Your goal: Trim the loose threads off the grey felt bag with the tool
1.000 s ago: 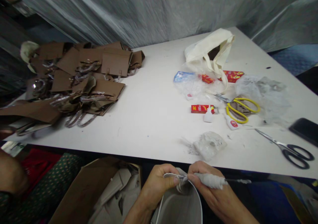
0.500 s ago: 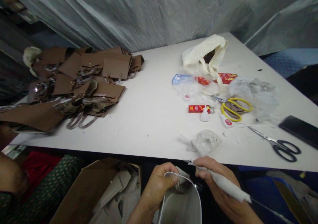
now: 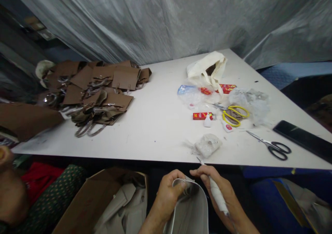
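**Tool pulled back off the bag rim, left hand hasn't budged**

Starting at the fingers: the left hand point(image 3: 167, 196) has its fingers pressed together in a pinch on the top rim of the pale grey bag point(image 3: 190, 209), right at the folded corner, down below the table point(image 3: 155, 123) edge. The right hand point(image 3: 220, 192) is closed around a tool wrapped in white cloth point(image 3: 217, 196), tip pointing up toward the table, fingers curled tight on it.

What changed: a second ago that tool lay sideways with its tip right at the pinched spot on the rim. Half a second ago it swung away, and now it stands nearly upright just beside the rim, not touching it. So my read is that one pass on that corner is over and the hand is re-gripping or lining up again.

Further out: a crumpled clear plastic bag point(image 3: 208, 144) near the table edge, black scissors point(image 3: 272, 145) to the right, yellow scissors point(image 3: 234, 114), a red box point(image 3: 201, 116), a cream tote point(image 3: 207, 66) behind, and a pile of brown paper bags point(image 3: 98, 88) on the left. Open cardboard box point(image 3: 103, 199) sits under the table.
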The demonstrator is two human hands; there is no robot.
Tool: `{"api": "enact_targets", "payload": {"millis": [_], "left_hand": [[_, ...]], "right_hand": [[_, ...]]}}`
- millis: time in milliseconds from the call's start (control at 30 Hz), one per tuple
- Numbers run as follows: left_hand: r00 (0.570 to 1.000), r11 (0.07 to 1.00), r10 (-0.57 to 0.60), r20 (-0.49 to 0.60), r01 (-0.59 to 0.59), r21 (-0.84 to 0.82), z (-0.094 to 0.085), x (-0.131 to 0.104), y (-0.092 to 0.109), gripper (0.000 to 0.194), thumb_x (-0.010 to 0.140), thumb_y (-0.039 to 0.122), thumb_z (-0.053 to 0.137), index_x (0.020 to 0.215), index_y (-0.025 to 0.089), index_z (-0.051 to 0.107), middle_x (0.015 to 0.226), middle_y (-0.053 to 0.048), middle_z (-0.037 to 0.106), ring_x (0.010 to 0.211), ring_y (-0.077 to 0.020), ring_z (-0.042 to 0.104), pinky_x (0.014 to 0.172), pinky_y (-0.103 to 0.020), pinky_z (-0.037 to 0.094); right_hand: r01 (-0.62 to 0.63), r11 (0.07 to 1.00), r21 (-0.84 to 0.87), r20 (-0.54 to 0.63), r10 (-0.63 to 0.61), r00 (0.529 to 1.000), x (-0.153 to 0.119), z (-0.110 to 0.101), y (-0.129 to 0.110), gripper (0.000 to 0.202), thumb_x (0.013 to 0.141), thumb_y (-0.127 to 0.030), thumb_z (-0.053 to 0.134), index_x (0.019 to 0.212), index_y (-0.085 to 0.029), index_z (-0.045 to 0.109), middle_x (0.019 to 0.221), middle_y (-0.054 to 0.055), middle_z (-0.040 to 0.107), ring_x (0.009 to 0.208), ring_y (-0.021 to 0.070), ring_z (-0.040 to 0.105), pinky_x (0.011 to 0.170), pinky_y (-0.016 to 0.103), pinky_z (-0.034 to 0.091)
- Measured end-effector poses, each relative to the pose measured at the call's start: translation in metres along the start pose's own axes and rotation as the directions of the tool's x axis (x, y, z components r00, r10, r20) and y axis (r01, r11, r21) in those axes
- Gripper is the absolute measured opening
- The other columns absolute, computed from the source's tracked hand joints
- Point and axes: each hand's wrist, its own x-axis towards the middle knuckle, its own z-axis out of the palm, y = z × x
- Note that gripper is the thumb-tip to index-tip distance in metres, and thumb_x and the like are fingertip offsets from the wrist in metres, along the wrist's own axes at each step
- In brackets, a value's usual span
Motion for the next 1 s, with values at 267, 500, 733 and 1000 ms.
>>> {"api": "enact_targets", "payload": {"millis": [267, 500, 733, 1000], "left_hand": [[0.994, 0.975, 0.093, -0.062, -0.078, 0.208, 0.011, -0.015, 0.009, 0.016, 0.078, 0.031, 0.065, 0.071, 0.017, 0.059, 0.066, 0.002, 0.053, 0.067, -0.0156, 0.046, 0.064, -0.027, 0.037], [0.996, 0.989, 0.075, -0.044, -0.068, 0.131, 0.012, -0.024, 0.009, 0.014, 0.077, 0.026, 0.068, 0.067, 0.018, 0.062, 0.067, 0.001, 0.059, 0.066, -0.0148, 0.050, 0.064, -0.026, 0.040], [1.000, 0.995, 0.028, -0.012, -0.027, 0.094, 0.011, -0.036, 0.023, 0.009, 0.069, 0.022, 0.071, 0.064, 0.016, 0.071, 0.067, -0.001, 0.065, 0.070, -0.0174, 0.056, 0.069, -0.027, 0.044], [1.000, 1.000, 0.005, -0.027, -0.004, 0.017, 0.015, -0.043, 0.019, 0.012, 0.071, 0.025, 0.080, 0.075, 0.016, 0.074, 0.077, -0.004, 0.072, 0.079, -0.0192, 0.061, 0.074, -0.028, 0.046]], "right_hand": [[0.118, 0.908, -0.401, 0.217, -0.031, 0.976, -0.004, 0.010, -0.015, 0.033, 0.080, -0.011, 0.077, 0.097, -0.023, 0.051, 0.089, -0.001, 0.062, 0.081, 0.0197, 0.061, 0.071, 0.029, 0.042], [0.161, 0.881, -0.444, 0.236, -0.058, 0.970, -0.002, 0.012, -0.026, 0.027, 0.076, -0.010, 0.067, 0.092, -0.024, 0.051, 0.082, -0.003, 0.062, 0.073, 0.0186, 0.057, 0.067, 0.028, 0.034], [0.135, 0.920, -0.367, 0.192, -0.067, 0.979, -0.009, 0.013, -0.021, 0.021, 0.078, -0.009, 0.064, 0.087, -0.024, 0.051, 0.079, -0.005, 0.059, 0.072, 0.0159, 0.055, 0.066, 0.026, 0.033], [0.034, 0.945, -0.325, 0.121, 0.005, 0.993, -0.016, 0.013, -0.014, 0.016, 0.084, -0.011, 0.068, 0.084, -0.023, 0.058, 0.076, -0.006, 0.060, 0.069, 0.0138, 0.058, 0.064, 0.023, 0.036]]}}
